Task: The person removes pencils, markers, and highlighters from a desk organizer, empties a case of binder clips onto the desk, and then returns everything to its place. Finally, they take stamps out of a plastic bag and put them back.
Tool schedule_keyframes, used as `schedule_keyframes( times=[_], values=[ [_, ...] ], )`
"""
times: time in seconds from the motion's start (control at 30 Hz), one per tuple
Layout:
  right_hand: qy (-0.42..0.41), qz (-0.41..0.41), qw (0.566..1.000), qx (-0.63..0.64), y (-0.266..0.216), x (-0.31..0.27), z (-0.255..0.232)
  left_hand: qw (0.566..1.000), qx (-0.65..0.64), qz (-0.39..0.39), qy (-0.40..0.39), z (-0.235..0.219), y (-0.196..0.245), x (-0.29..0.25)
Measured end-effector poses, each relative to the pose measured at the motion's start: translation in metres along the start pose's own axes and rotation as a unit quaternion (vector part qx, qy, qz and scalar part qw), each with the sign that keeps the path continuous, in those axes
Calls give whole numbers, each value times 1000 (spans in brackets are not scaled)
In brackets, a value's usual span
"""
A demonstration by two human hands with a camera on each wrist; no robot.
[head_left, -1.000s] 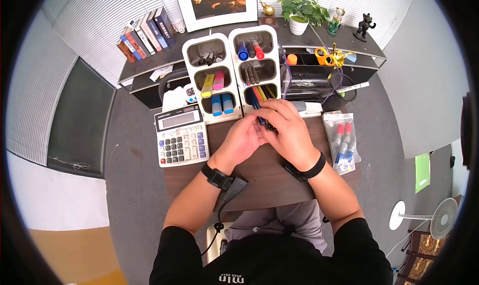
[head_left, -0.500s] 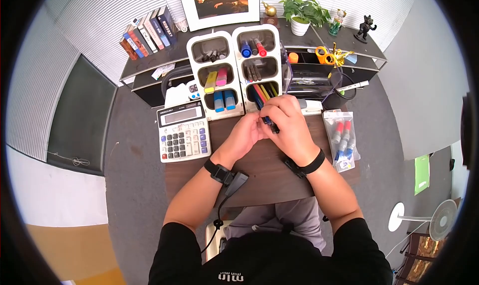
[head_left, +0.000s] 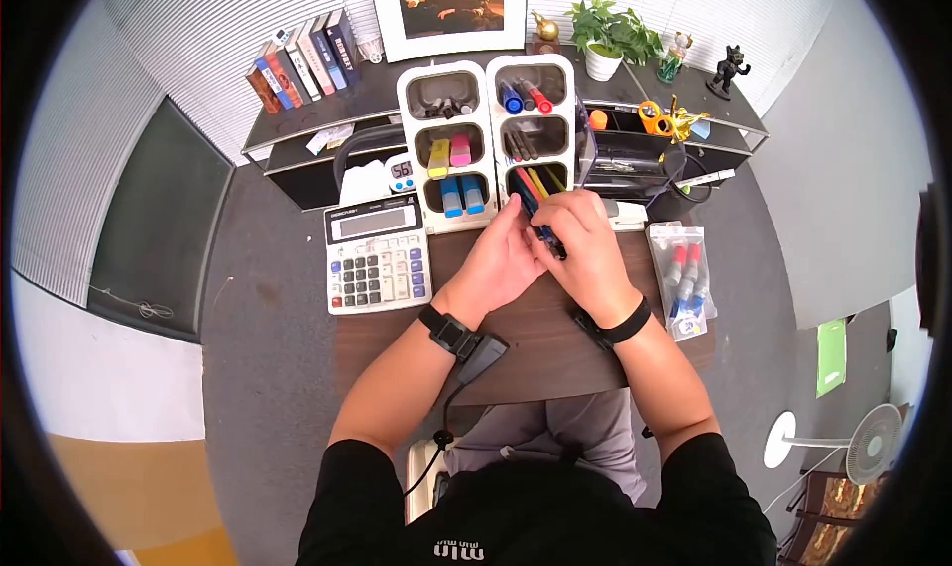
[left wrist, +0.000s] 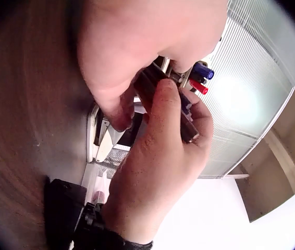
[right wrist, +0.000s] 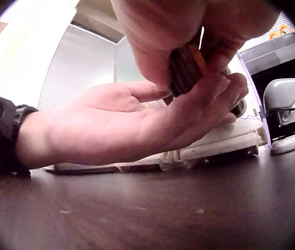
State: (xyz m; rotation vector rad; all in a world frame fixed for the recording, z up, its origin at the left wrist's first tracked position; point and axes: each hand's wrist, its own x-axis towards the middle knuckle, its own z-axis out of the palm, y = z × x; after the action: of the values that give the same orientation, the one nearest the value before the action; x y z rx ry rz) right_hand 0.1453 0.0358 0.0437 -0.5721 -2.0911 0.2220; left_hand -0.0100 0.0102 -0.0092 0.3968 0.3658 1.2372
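My right hand (head_left: pixel 585 247) grips a bundle of slim pens and pencils (head_left: pixel 548 239), its thumb pressed along them in the left wrist view. The bundle's far ends, red and yellow among them, reach the nearest compartment of the right white organizer (head_left: pixel 497 160). Palm up, my left hand (head_left: pixel 501 264) lies beside the bundle, thumb raised. Its fingers extend close under the dark pen ends (right wrist: pixel 185 73) in the right wrist view. Blue and red markers (head_left: pixel 526 96) stand in that organizer's back compartment, dark pens (head_left: pixel 520 146) in its middle one.
A second white organizer (head_left: pixel 454 225) holds highlighters (head_left: pixel 439 158). Left of it lies a calculator (head_left: pixel 379 254). A stapler (right wrist: pixel 288 99) stands to the right, near a plastic bag of markers (head_left: pixel 684 283). Behind are a black desk caddy (head_left: pixel 623 160) and orange scissors (head_left: pixel 652 120).
The head view has shifted, so the organizers and calculator appear farther right. My left hand has opened out, its thumb now lifted away. My right hand still grips the bundle.
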Motion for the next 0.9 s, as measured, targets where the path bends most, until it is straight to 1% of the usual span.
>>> schedule_keyframes(
  times=[0.07, 0.1, 0.17, 0.23, 0.27, 0.33, 0.4, 0.43, 0.5, 0.57, 0.63, 0.7, 0.73, 0.8, 0.83, 0.9],
  values=[
    [-39, 3, 999, -24, 1, -1, 4, 1000, 1, 8, -11, -1, 0, -2],
    [-39, 3, 999, -25, 0, 0, 4, 1000, 2, 16, -21, 1, 1, -3],
    [-30, 30, 996, -81, -4, 2, 2, 1000, -4, 15, -25, 3, 2, -5],
    [-36, 45, 994, -89, -5, 3, 3, 999, -10, 15, -30, 2, 1, -5],
    [-42, 59, 993, -96, -5, 4, 4, 1000, -13, 12, -20, 0, 0, -4],
    [-52, 62, 993, -88, -5, 5, 4, 1000, -18, 9, -13, 1, -1, -3],
    [-63, 65, 993, -82, -5, 7, 5, 1000, 4, 15, 24, 3, -2, -3],
    [-74, 54, 993, -78, -5, 7, 6, 1000, 1, 16, 23, 2, -2, -3],
    [-89, 41, 992, -76, -2, 7, 7, 998, 15, 18, 57, 2, -1, -3],
    [-131, 30, 988, -78, 3, 4, 8, 998, 20, 14, 63, -4, -2, -1],
    [-121, 27, 989, -83, 2, 2, 5, 997, 27, 9, 70, -6, 0, -4],
    [-106, 24, 990, -88, -4, 3, 1, 998, 42, -10, 35, -6, 5, -6],
    [-101, 29, 991, -86, -11, 3, -5, 999, 41, -10, 34, -11, 6, -6],
    [-95, 38, 991, -87, -29, 0, -21, 995, 21, -66, -75, -22, 7, -3],
    [-95, 40, 990, -92, -40, -3, -30, 994, 21, -70, -76, -22, 6, -4],
    [-94, 51, 990, -97, -61, -14, -46, 981, 40, -121, -148, -18, 3, -9]
  ],
)
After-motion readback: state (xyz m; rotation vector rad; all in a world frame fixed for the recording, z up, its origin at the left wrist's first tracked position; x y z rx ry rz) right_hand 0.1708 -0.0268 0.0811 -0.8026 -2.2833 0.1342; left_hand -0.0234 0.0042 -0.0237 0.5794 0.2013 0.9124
